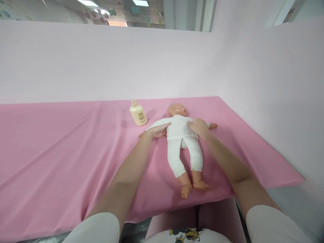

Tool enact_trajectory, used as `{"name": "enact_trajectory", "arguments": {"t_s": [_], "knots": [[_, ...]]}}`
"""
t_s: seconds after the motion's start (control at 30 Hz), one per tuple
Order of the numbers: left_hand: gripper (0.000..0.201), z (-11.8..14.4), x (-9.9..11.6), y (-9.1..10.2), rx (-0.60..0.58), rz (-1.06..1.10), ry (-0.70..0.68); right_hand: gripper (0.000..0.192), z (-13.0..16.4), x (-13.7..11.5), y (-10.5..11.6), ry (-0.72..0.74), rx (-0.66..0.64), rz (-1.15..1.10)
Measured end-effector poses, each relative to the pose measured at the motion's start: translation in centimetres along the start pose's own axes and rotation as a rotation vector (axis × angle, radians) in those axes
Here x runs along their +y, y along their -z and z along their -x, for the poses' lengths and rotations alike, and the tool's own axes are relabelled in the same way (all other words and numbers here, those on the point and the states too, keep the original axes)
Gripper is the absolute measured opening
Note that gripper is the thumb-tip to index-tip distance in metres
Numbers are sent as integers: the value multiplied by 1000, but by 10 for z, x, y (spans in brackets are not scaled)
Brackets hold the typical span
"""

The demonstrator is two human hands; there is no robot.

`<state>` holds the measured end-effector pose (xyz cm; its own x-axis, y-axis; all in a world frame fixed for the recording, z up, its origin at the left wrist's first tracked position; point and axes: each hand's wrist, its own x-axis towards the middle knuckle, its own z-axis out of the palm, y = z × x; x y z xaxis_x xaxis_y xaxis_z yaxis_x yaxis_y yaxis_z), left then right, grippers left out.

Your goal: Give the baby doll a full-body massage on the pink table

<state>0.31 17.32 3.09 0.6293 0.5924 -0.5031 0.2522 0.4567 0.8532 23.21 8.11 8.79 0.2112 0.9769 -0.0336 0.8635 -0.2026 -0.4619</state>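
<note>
A baby doll (180, 128) in white clothing lies on its back on the pink cloth, head away from me and bare feet towards me. My left hand (160, 130) holds the side of its torso, thumb on the chest and fingers curled low along the flank. On the opposite side, my right hand (198, 127) grips the torso below the arm, with its thumb on the chest. Part of the right fingers is hidden behind the hand. The doll's arms stretch out sideways past both hands.
A pale yellow pump bottle (138, 114) stands beyond my left hand, near the doll's arm. The pink cloth (63, 152) covers the table and hangs over its front edge. White walls (108, 64) rise behind and to the right.
</note>
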Motion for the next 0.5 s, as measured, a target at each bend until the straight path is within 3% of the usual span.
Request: {"name": "enact_trajectory", "arguments": {"t_s": [0.07, 0.13, 0.2, 0.27, 0.33, 0.37, 0.43, 0.5], "knots": [[56, 13, 12, 3, -65, -300, 173, 46, 14, -15, -7, 273, 54, 63], [53, 27, 26, 2, 18, -579, 203, 54, 24, -25, -20, 489, 24, 142], [47, 40, 40, 0, 285, -753, 28, 58, 30, -29, -35, 606, -73, 237], [42, 51, 50, 1, 626, -831, -272, 56, 32, -29, -47, 665, -136, 316], [45, 60, 57, 6, 935, -908, -531, 56, 33, -28, -53, 684, -148, 363], [51, 64, 58, 10, 1048, -963, -597, 57, 34, -28, -54, 683, -145, 376], [66, 69, 57, 20, 1208, -1052, -615, 57, 34, -28, -54, 686, -139, 391], [72, 72, 55, 29, 1244, -1070, -493, 57, 35, -28, -52, 693, -134, 396]]}}
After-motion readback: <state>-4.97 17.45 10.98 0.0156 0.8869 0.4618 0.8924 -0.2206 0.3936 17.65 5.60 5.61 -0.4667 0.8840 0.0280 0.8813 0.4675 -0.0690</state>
